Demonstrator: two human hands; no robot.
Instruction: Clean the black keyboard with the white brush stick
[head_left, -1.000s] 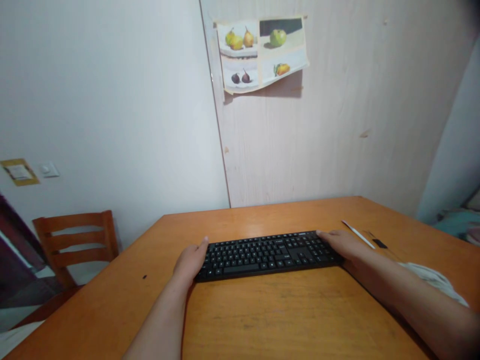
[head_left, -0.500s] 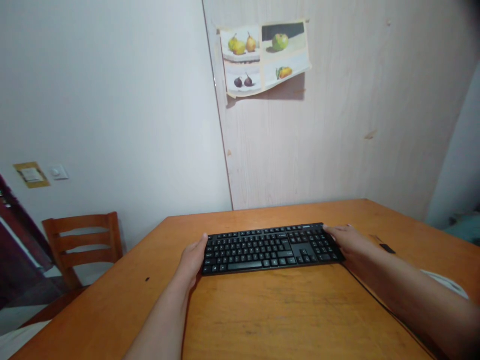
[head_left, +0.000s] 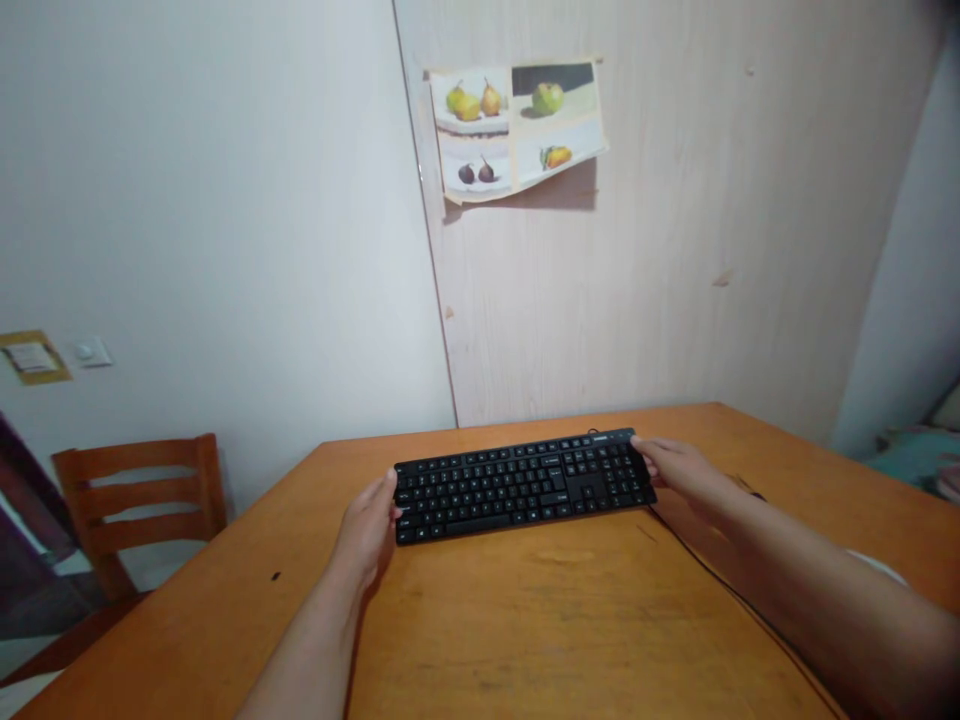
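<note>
A black keyboard [head_left: 521, 482] lies across the orange wooden table [head_left: 525, 620]. My left hand [head_left: 366, 522] grips its left end, thumb on the top edge and fingers curled under. My right hand [head_left: 675, 468] holds the right end the same way, fingers closed on the edge. A thin black cable [head_left: 720, 580] runs from the keyboard's right side along the table under my right forearm.
A wooden chair [head_left: 135, 495] stands at the table's left. A fruit poster [head_left: 517, 128] hangs on the pale wooden panel behind. A white cloth [head_left: 874, 565] lies on the table behind my right arm. Light switch [head_left: 90, 352] on the left wall.
Both hands have pushed the keyboard away from me, toward the table's far edge and the wall. The white pen near the right hand is no longer in sight.
</note>
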